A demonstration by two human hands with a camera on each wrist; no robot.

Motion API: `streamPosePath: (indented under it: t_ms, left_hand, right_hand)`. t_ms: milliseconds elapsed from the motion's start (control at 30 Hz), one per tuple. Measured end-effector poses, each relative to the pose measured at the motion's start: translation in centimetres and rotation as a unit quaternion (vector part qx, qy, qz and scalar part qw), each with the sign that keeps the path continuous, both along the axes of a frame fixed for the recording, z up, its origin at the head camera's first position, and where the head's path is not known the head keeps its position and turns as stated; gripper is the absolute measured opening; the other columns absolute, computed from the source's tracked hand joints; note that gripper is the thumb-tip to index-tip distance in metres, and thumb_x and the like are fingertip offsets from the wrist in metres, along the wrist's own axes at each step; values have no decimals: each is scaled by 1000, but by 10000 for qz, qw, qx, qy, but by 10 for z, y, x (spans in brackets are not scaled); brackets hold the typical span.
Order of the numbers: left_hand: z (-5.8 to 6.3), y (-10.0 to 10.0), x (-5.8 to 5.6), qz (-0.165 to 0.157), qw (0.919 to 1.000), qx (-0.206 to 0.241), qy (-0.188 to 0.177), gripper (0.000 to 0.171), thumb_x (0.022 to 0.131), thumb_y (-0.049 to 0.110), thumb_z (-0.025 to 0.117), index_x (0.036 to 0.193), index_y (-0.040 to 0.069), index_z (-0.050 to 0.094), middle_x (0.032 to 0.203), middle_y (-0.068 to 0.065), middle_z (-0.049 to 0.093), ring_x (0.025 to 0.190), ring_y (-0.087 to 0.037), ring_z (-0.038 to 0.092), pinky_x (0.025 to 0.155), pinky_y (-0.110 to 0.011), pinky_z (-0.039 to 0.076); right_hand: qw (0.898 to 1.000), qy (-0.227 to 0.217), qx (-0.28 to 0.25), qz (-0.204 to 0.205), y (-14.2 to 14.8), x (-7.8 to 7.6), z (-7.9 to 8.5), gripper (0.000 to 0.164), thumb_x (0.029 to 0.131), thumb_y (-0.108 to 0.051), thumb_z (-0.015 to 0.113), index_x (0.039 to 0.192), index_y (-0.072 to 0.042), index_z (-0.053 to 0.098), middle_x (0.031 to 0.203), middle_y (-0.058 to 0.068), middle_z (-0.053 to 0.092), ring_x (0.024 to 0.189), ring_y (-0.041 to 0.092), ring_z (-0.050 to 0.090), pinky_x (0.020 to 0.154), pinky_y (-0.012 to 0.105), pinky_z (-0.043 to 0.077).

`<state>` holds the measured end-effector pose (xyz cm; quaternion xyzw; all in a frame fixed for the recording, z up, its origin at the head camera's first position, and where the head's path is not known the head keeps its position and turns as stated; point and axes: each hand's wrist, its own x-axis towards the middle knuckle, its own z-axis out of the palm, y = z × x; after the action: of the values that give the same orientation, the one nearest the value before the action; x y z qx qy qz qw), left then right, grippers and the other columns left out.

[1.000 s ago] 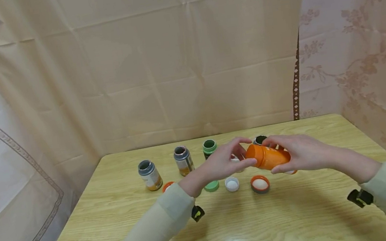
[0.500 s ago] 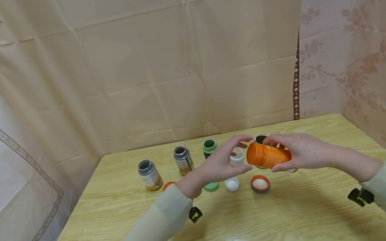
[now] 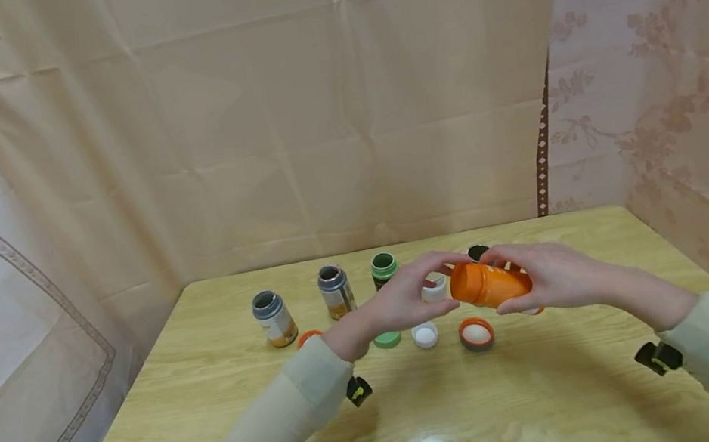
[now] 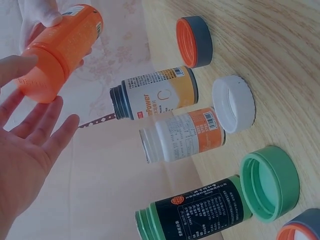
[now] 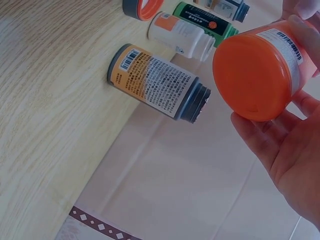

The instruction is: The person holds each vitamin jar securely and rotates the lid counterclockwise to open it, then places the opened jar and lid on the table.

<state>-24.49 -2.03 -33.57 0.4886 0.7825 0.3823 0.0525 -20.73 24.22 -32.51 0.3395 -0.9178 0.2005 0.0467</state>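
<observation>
Over the table, my right hand (image 3: 555, 275) holds an orange bottle (image 3: 505, 285) by its body, tilted with the capped end toward the left. My left hand (image 3: 401, 299) has its thumb and fingers curled round the orange cap (image 3: 465, 284). In the left wrist view the thumb lies over that cap (image 4: 42, 82), and fingertips touch its lower edge. The right wrist view shows the bottle's round base (image 5: 252, 75), with fingers behind it. Behind the hands stand an uncapped white bottle (image 3: 435, 290) and a dark-necked bottle (image 3: 478, 253), both partly hidden.
Uncapped bottles stand farther left: a grey-necked one (image 3: 276, 323), another (image 3: 338, 296) and a green one (image 3: 384, 268). Loose caps lie in front: green (image 3: 387, 340), white (image 3: 425, 335), orange-and-grey (image 3: 477, 335), and one orange (image 3: 308, 338) partly behind the left wrist. A curtain hangs behind the table.
Half a second ago the left hand's fingers were spread off the orange cap; now they have closed in on it. The right hand keeps its hold on the bottle.
</observation>
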Motion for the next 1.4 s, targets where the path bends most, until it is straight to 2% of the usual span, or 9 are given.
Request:
streamPosePath:
  t_ms: [167,433,600,733,900,1033,1200,1400]
  left_hand:
    - [1,0,-2,100,9997,-27,-202,55,90,18,71,139,13,47,133,0,53,110,-11,54,89,-25,47]
    - [2,3,-3,566,9955,-118,-746,46,91,29,70,131,12,54,111,6,63,98,-7,59,87,-24,49]
    - [3,2,0,835,9919,-332,-901,58,92,36,68,140,12,48,125,1,60,107,-13,59,88,-27,49]
    - [-1,-1,-1,694,9944,-182,-774,65,90,33,71,145,15,41,139,-4,51,117,-18,55,96,-34,45]
    - [-2,-1,-2,191,9992,110,-336,62,88,20,74,142,14,44,139,-2,50,117,-13,53,93,-29,46]
    - [-2,-1,-2,-11,9998,136,-144,58,88,11,74,139,12,47,138,0,51,117,-12,52,91,-26,47]
    - [-1,0,-1,13,9999,36,-144,56,88,14,73,138,10,49,137,0,52,114,-12,54,90,-26,48]
    - [1,1,1,438,9974,-130,-551,52,89,28,72,135,14,51,119,6,60,102,-7,57,87,-27,50]
  right_hand:
    - [10000,33,69,-8,0,-1,2,60,79,-52,76,124,-19,55,102,-5,63,71,5,54,61,27,48]
    - [9999,10,88,-67,0,-1,4,61,78,-51,77,124,-17,55,100,-5,63,73,6,55,62,28,48]
    - [10000,42,67,-47,-1,-1,1,60,78,-50,77,124,-18,55,101,-5,63,71,5,54,61,27,47]
    - [10000,-6,-1,16,-1,-1,-1,59,79,-50,77,124,-19,55,101,-5,63,66,3,53,58,26,47]
    - [10000,-51,-62,-1,-2,0,-2,58,77,-46,80,123,-21,55,102,-5,62,62,1,53,56,26,47]
    - [10000,-64,-33,-40,-3,-1,-2,59,77,-46,80,123,-21,55,102,-5,62,62,1,53,57,26,47]
    - [9999,-107,-33,-4,-3,1,0,61,79,-50,77,125,-17,54,105,-2,63,62,0,54,58,26,47]
    - [9999,-138,-54,64,-3,1,0,59,79,-46,79,125,-18,54,103,-3,62,64,3,54,56,25,48]
